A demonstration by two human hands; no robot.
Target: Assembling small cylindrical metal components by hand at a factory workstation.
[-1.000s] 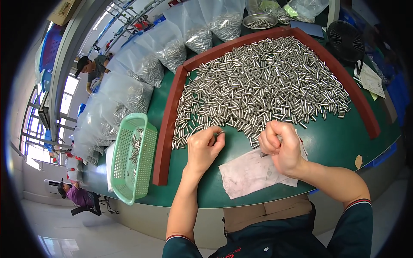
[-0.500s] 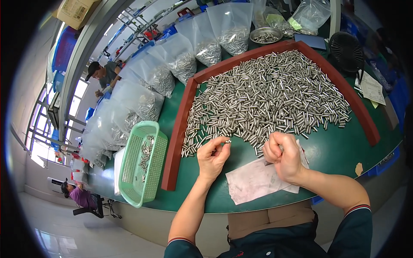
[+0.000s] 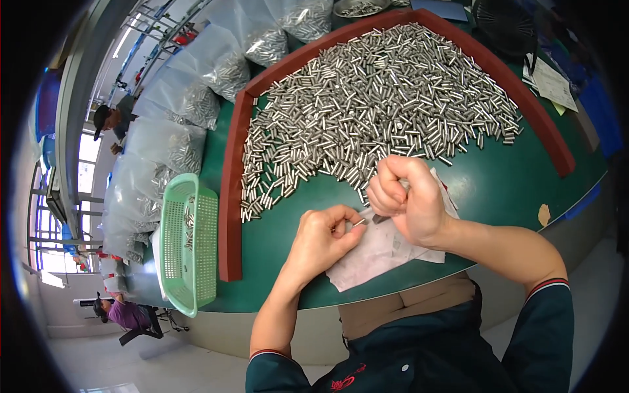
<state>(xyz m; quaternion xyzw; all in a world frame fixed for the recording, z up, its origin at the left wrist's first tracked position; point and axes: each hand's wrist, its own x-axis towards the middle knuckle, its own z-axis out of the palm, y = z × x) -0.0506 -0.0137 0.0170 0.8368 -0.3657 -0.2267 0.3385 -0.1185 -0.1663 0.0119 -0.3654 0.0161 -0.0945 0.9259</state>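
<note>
My left hand is closed in a pinch, with a small silvery metal pin between thumb and forefinger. Close beside it, my right hand is curled into a fist over a stained whitish cloth. A small dark piece shows just under that fist, but whatever its fingers hold is hidden. Beyond both hands, a wide heap of short shiny metal pins covers the green tabletop, bounded by a dark red frame.
A light green plastic basket with some pins stands left of the frame. Clear bags of pins line the far left, and a metal bowl sits at the back. Papers and a black fan are at right. Two people are further left.
The head view has tilted down and shifted right. Relative to the table, my left hand has moved nearer to me and rightward, closer to the right fist, which stays closed.
</note>
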